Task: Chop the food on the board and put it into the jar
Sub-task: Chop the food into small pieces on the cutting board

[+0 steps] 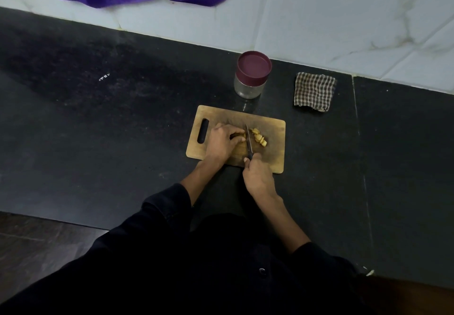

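Mid-chop on the rectangular wooden board [270, 147]: left hand [222, 142] curled over uncut yellowish food, right hand [258, 179] gripping the black-handled knife [249, 142]. Several cut yellow pieces [260, 137] beside the blade. Maroon-lidded glass jar [253, 75] behind, capped, apparently empty.

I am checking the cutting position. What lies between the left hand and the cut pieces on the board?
In the head view, only the knife blade stands between the left hand and the cut pieces.

No readable text, labels or numbers anywhere.
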Motion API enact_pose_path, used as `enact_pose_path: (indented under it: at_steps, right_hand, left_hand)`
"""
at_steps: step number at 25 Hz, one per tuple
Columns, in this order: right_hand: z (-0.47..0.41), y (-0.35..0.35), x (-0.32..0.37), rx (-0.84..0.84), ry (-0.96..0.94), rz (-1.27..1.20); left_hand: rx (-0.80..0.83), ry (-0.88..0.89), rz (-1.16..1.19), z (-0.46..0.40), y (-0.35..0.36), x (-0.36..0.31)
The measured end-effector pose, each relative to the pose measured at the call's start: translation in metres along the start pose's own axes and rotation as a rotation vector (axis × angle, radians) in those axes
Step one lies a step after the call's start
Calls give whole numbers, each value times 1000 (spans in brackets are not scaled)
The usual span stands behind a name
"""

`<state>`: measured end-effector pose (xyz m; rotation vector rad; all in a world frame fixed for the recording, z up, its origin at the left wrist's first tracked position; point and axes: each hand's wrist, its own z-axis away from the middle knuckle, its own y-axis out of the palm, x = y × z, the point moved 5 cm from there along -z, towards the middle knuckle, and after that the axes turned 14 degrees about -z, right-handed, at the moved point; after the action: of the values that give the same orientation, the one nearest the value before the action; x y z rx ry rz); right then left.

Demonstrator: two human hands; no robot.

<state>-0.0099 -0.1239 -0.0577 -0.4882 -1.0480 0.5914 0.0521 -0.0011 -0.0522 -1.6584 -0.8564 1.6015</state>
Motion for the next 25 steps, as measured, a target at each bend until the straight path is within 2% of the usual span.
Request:
enact_pose_path:
  at_steps: [16, 25]
  right_hand:
    - [-15, 4, 13, 96, 96, 73]
    - [-4, -5, 0, 15, 130, -56]
  left_hand:
    - [-30, 12, -33, 0, 5, 2]
    - [-20, 1, -3, 2, 3, 2]
